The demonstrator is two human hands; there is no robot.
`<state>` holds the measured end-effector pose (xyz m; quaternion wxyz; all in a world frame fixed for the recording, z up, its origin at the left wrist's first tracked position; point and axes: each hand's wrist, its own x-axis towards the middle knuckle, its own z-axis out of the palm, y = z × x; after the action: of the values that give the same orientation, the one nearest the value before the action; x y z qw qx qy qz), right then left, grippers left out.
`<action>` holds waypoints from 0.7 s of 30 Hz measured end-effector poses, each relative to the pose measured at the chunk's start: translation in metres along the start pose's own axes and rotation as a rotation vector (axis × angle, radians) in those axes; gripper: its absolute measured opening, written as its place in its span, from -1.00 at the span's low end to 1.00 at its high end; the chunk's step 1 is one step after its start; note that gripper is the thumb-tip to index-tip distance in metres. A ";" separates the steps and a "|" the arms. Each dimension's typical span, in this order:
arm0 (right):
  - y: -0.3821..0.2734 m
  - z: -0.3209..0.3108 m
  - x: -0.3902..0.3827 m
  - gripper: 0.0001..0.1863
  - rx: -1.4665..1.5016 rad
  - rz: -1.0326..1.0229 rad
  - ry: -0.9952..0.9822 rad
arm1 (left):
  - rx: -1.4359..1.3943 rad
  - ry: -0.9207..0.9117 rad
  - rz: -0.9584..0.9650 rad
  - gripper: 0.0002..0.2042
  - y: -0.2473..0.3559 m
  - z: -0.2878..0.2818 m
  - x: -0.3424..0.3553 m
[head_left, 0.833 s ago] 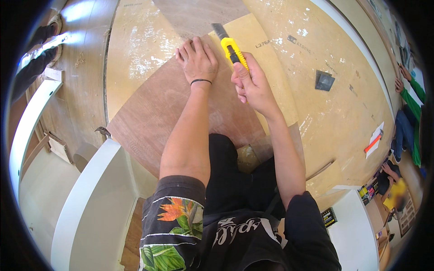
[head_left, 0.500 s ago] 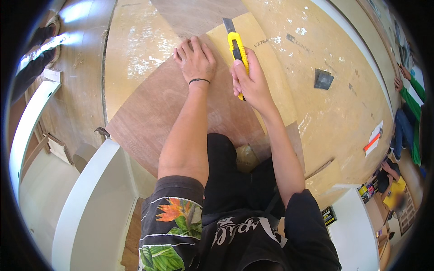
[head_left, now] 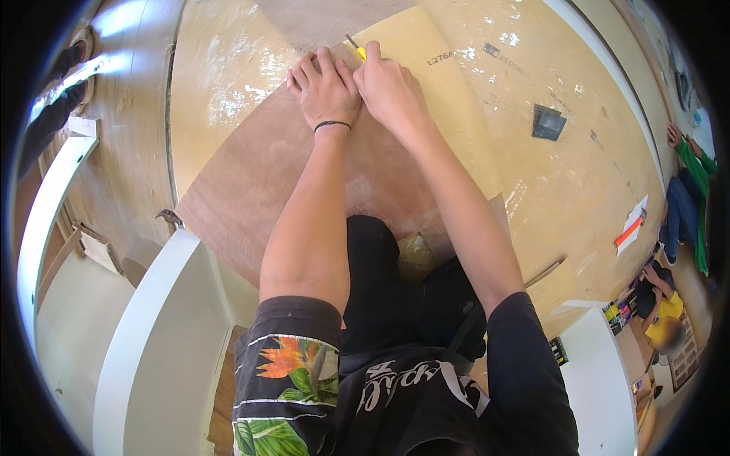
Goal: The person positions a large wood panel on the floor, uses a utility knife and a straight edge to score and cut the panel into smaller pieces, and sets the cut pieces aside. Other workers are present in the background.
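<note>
Work surface (head_left: 566,190): broad, tan and flecked with pale patches; a co-worker's green sleeve (head_left: 693,163) shows at 3 o'clock.
Brown plywood sheet (head_left: 243,178): lies under my left hand and forearm, spreading toward 8 o'clock. I judge it light, thin and fairly stiff, likely to slide if unpressed and to splinter at a corner; best held by a flat palm near its far edge.
Tan sheet (head_left: 452,114): beside the brown one, toward 1 o'clock; which overlaps which, I cannot tell. It looks smooth, so probably slippery.
Left hand (head_left: 327,91): palm down, fingers spread on the brown sheet's far end, gripping nothing.
Right hand (head_left: 388,87): just beside it at 3 o'clock, fist closed around the snap-blade knife.
Snap-blade knife (head_left: 360,53): yellow body mostly hidden by my fingers, tip toward 11 o'clock. Likely light and rigid, with a brittle blade; its ribbed body is the place to grip.
Dark square pieces (head_left: 549,125): at 2 o'clock, well apart from both hands.
</note>
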<state>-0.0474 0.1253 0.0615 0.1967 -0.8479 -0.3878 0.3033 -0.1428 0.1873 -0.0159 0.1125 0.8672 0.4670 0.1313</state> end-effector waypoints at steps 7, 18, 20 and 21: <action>-0.010 0.007 0.015 -0.57 0.001 0.032 -0.045 | 0.012 0.033 0.004 -0.64 -0.001 0.002 0.000; -0.007 0.009 0.016 -0.52 -0.048 0.050 -0.099 | 0.038 0.035 0.014 -0.64 -0.001 0.003 0.000; -0.007 0.007 0.016 -0.52 -0.073 0.030 -0.085 | 0.056 0.000 0.012 -0.61 -0.002 0.003 -0.001; -0.006 0.007 0.016 -0.56 -0.056 0.029 -0.091 | 0.065 -0.023 0.007 -0.60 -0.003 0.003 -0.001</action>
<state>-0.0472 0.1422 0.0544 0.1505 -0.8439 -0.3923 0.3336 -0.1440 0.1879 -0.0197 0.0892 0.8735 0.4666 0.1067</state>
